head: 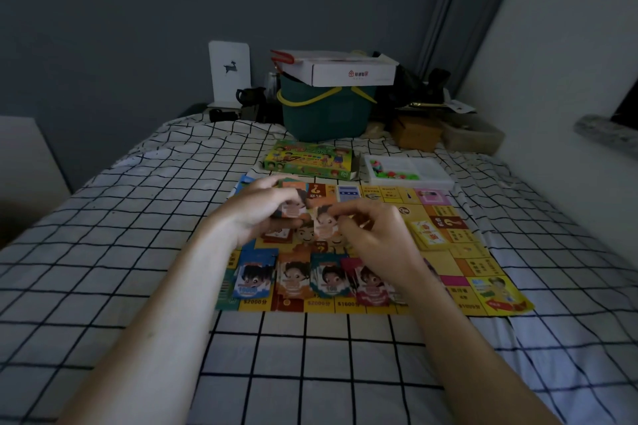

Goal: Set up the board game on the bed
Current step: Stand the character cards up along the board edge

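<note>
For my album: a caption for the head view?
Both hands sorting cards over the game board on the bed.

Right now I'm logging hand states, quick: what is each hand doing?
Left hand: fingers curled round a stack of cards.
Right hand: fingers pinching one card.

Game board (445,252) lies flat on the checked bed (138,217). Left hand (262,214) grips a card stack (290,209); right hand (373,235) pinches one card (322,221) above the board.
</note>
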